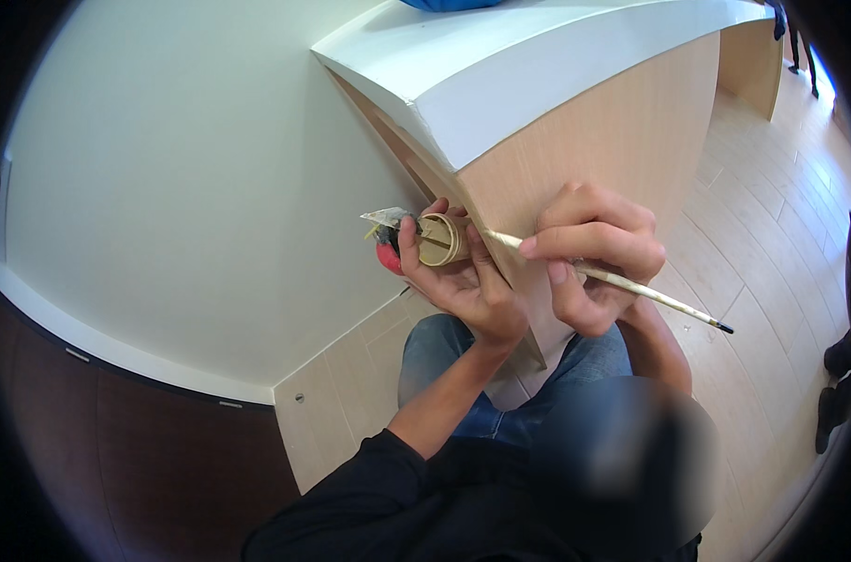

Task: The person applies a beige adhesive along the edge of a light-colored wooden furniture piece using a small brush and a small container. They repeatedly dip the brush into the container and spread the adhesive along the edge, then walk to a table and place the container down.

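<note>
My left hand holds a small round cream-coloured tub, tilted with its mouth towards me; a thin dark strip shows inside it. Held in the same fingers is a bundle with a red part, dark parts and a crumpled whitish piece; what these are I cannot tell. A slim paintbrush with a stained white handle and dark end is pinched in my right hand. Its tip is at the front edge of a wood-grain side panel, close beside the left fingertips; whether it touches is unclear.
Above the panel lies a white desktop, with a blue object at its far edge. A pale wall stands to the left, dark brown cabinet fronts below it. Another person's dark shoes are on the tiled floor at right.
</note>
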{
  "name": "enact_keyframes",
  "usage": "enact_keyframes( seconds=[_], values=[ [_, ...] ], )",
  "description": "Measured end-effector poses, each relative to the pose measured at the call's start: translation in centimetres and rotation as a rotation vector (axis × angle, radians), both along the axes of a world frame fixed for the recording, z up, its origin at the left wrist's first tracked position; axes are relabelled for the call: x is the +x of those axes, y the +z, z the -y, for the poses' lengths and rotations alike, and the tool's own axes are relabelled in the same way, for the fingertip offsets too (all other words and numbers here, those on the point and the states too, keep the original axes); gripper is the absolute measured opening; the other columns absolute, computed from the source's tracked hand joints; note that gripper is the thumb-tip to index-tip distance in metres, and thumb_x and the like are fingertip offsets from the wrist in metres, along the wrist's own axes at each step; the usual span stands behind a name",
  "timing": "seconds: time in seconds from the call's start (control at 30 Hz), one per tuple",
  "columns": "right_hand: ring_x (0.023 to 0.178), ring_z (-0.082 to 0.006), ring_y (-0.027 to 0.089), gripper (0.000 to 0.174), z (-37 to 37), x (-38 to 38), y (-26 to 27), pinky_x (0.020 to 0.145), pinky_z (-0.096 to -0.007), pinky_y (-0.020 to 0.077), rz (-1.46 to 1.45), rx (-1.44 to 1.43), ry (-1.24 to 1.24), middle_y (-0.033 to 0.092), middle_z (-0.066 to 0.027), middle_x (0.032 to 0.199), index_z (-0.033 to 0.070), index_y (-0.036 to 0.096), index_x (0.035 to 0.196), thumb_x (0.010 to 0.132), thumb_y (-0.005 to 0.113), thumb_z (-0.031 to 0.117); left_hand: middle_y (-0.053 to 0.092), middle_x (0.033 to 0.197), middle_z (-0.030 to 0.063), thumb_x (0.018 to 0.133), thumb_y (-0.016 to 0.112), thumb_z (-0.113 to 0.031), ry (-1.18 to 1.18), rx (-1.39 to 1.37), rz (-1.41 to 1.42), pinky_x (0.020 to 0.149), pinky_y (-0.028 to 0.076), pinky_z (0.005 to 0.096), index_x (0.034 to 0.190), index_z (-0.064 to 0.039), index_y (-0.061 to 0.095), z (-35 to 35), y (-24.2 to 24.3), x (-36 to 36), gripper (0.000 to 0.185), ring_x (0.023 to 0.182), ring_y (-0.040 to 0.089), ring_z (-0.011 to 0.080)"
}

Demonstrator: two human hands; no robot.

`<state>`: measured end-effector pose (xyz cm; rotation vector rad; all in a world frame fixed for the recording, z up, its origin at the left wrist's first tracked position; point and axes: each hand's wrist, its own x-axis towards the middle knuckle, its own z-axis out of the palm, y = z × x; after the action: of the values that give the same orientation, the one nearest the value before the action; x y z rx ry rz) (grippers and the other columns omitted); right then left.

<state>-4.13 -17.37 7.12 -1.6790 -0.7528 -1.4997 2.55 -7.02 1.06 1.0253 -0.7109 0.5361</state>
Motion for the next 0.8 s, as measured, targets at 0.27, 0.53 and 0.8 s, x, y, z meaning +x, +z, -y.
enact_keyframes(
  seconds=[0.27,0.53,0.8],
  values=[
    [0.055,-0.0171,0.057,0.026,0.1,0.3,-0.4,0.05,-0.0273,0.0445,0.009,0.02,0.057,0.061,-0.0099,0.07,-0.001,0.071,0.081,0.059,0.058,0.0,0.041,0.137,0.0205,0.098,0.048,0.006,0.028,0.012,-0.001,0.106,0.04,0.0401,0.147,-0.003,0.019,0.0,-0.1,0.1,0.058,0.122,0.049,0.0268],
    [0.057,-0.0181,0.06,0.021,0.8,-0.8,-1.2,0.05,-0.0286,0.0456,-0.083,-0.052,0.049,0.063,-0.0104,0.071,0.0,0.072,0.081,0.062,0.062,-0.002,0.041,0.137,0.0203,0.098,0.048,0.006,0.017,-0.012,-0.017,0.106,0.04,0.0393,0.147,-0.004,0.018,0.5,-0.6,0.1,0.059,0.12,0.05,0.0264],
    [0.054,-0.0197,0.056,0.021,1.1,-0.6,-2.7,0.049,-0.0294,0.043,-0.098,0.036,0.097,0.061,-0.011,0.07,-0.002,0.07,0.079,0.062,0.058,-0.001,0.042,0.135,0.0197,0.096,0.05,0.008,-0.048,-0.116,-0.076,0.102,0.043,0.0381,0.146,-0.005,0.02,1.1,-0.3,0.0,0.06,0.118,0.051,0.0258]
  ],
)
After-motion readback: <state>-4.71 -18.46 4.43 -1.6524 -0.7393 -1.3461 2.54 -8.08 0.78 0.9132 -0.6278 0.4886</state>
